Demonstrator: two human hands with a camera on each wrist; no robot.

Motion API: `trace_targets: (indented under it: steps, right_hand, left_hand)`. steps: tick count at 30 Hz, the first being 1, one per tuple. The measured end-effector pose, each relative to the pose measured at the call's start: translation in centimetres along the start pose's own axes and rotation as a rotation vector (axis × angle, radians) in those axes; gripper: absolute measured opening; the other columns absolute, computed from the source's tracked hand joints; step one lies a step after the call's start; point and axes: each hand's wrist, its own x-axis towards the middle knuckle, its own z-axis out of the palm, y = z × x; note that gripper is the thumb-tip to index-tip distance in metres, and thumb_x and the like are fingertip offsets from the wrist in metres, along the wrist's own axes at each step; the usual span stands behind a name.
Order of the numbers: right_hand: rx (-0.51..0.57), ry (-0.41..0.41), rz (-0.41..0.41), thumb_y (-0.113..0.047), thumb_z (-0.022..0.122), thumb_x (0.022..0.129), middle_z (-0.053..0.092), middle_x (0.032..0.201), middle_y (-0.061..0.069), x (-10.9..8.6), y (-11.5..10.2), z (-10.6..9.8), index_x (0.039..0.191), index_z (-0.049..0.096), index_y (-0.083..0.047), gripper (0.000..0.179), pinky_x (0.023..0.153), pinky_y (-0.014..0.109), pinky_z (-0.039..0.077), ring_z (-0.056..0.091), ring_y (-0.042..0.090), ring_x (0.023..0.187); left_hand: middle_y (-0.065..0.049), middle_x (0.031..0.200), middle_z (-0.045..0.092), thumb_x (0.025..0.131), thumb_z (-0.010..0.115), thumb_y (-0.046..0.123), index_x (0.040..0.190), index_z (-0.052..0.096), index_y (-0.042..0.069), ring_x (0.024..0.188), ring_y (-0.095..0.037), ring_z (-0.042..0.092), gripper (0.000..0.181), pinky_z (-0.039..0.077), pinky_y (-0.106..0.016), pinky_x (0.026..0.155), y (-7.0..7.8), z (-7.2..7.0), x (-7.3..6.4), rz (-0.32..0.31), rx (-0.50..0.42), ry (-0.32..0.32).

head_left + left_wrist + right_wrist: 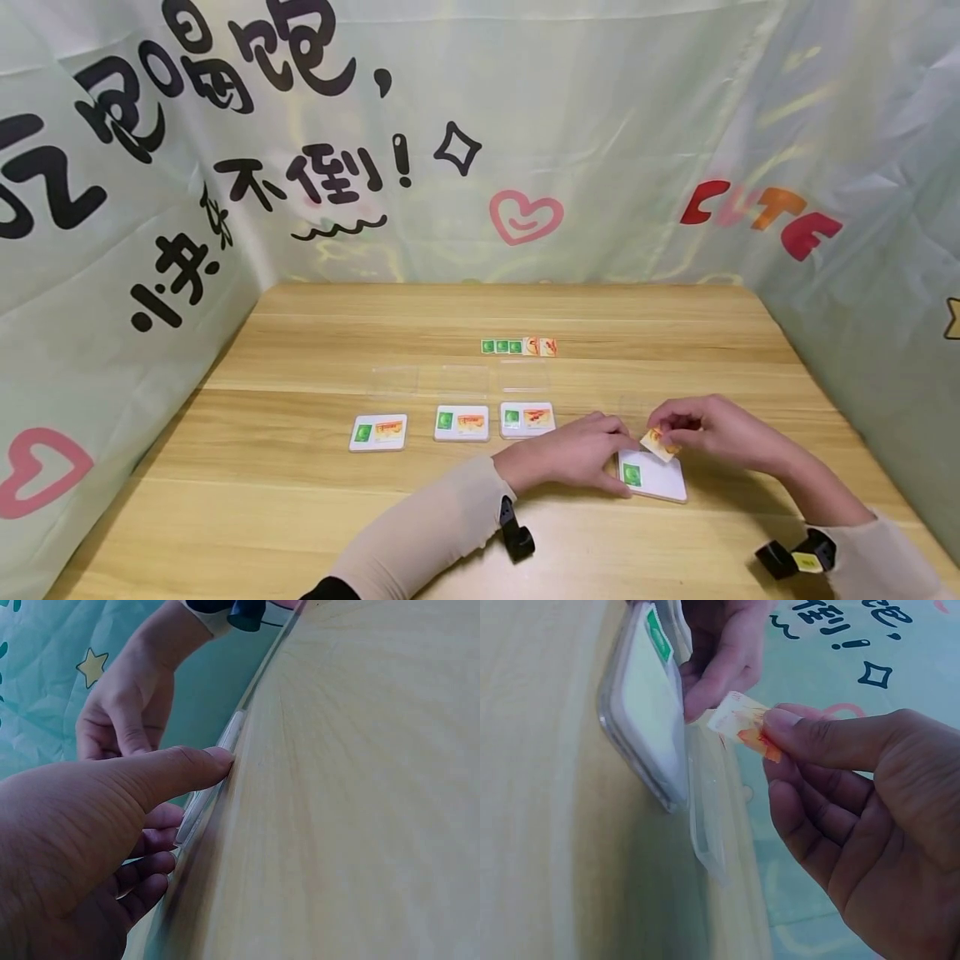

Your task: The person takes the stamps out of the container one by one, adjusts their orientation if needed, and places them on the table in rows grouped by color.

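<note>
My right hand (712, 429) pinches a small orange-and-white stamp-like paper piece (742, 724) between thumb and fingers. It is tilted just above the far right part of a white flat card case (660, 479). A green stamp-like piece (632, 475) lies on the left part of that case. With thumb at the near corner and fingertips at the far one, my left hand (581, 450) holds the case's left side down on the table. The left wrist view has the case (214, 776) edge-on between thumb and fingers.
Three similar cases, (378, 433) leftmost, each bearing a green and an orange piece, lie to the left. Clear plastic lids (463, 380) lie behind them; another clear lid (705, 814) is beside the held case. A row of green and orange pieces (516, 347) lies farther back.
</note>
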Motion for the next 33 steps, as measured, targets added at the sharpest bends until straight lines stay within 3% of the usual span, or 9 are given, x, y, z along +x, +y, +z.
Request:
trace_targets:
  steps: [6,14,22,33]
  right_hand:
    - [-0.011,0.053,-0.022,-0.005,0.068,0.091,0.067,0.088,-0.007,0.6,-0.1,-0.2,0.105,0.068,-0.012,0.016,0.061,0.024,0.051,0.061,0.004,0.078]
    - [-0.022,0.108,0.010,-0.002,0.066,0.092,0.066,0.089,-0.006,1.6,-0.4,-0.3,0.106,0.068,-0.012,0.018,0.063,0.025,0.052,0.061,0.006,0.079]
    - [0.030,0.122,0.024,-0.002,0.066,0.092,0.067,0.087,-0.002,3.0,-0.6,-0.4,0.107,0.067,-0.008,0.017,0.064,0.032,0.055,0.065,0.012,0.078]
    - [0.066,0.117,0.115,-0.006,0.067,0.092,0.066,0.089,0.002,5.4,-0.9,-0.7,0.109,0.067,-0.005,0.017,0.069,0.034,0.056,0.064,0.014,0.081]
  left_hand:
    - [0.010,0.128,0.051,0.086,0.068,0.056,0.139,0.056,0.019,0.112,-0.004,0.043,0.066,0.029,-0.012,0.096,0.1,0.0,0.0,0.007,0.009,0.001]
    - [0.009,0.129,0.052,0.086,0.068,0.056,0.140,0.055,0.020,0.112,-0.004,0.044,0.067,0.030,-0.012,0.096,0.0,0.1,0.1,0.007,0.006,-0.001]
    - [0.010,0.126,0.052,0.086,0.067,0.057,0.140,0.055,0.019,0.110,-0.004,0.044,0.067,0.031,-0.012,0.094,-0.1,0.1,0.1,0.005,-0.007,-0.006]
    - [0.009,0.131,0.051,0.086,0.067,0.057,0.139,0.055,0.019,0.118,-0.004,0.041,0.067,0.027,-0.012,0.101,-0.3,0.0,0.1,-0.001,-0.020,-0.001]
